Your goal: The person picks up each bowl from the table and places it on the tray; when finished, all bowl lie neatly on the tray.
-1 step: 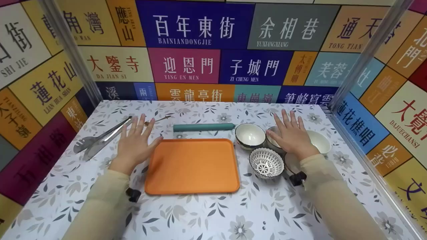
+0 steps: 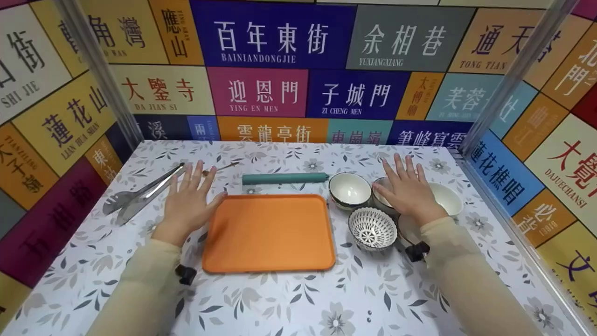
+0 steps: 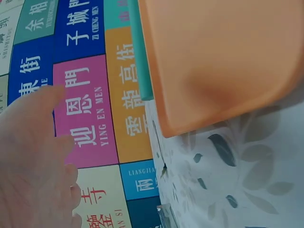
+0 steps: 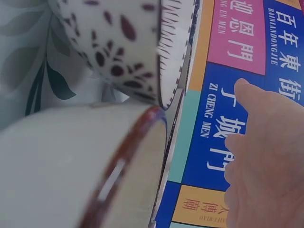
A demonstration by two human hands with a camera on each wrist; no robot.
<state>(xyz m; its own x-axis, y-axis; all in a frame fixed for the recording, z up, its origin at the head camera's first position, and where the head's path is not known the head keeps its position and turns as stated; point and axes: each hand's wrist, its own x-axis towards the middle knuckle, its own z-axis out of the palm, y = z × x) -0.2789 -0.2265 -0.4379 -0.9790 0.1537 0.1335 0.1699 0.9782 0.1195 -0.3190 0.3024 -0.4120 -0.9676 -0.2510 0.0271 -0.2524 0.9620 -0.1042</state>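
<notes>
Flower-patterned table [image 2: 261, 303] carries an orange tray [image 2: 270, 233] at centre, with bowls [image 2: 373, 228] to its right. Left hand [image 2: 187, 205] is near the tray's left edge, right hand [image 2: 411, 191] over the bowls; both hands have fingers extended, gripping nothing

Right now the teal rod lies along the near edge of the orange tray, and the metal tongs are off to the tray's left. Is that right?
Not quite: the teal rod lies beyond the far edge of the orange tray, as the head view shows. The metal tongs are off to the tray's left.
</notes>
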